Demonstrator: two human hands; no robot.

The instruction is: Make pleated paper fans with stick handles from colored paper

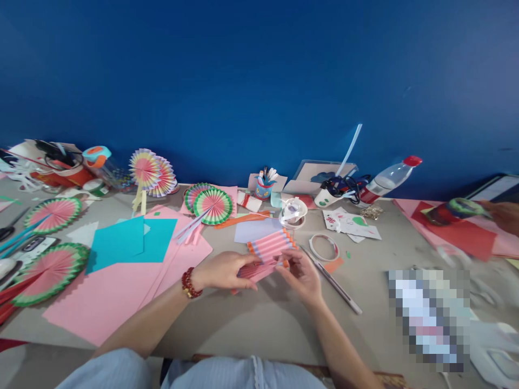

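Note:
Between my hands is a pleated pink paper point(271, 245) with orange edges, its folds running across it. My left hand point(228, 272), with a red bead bracelet point(188, 283) at the wrist, grips the paper's left side between thumb and fingers. On the right edge, my right hand point(300, 274) pinches the near folds. The fingers partly hide the lower pleats. Just beyond the pleated sheet lies a lavender paper point(251, 231). A silver pen point(340, 289) rests on the table beside my right hand, near a roll of tape point(324, 247).
Pink sheets point(101, 302) and teal paper point(158, 243) cover the left, beside several round paper fans point(213, 206). Along the blue wall stand a small pen cup point(264, 189) and a leaning bottle point(387, 181). Another person's hand point(503, 216) is at far right.

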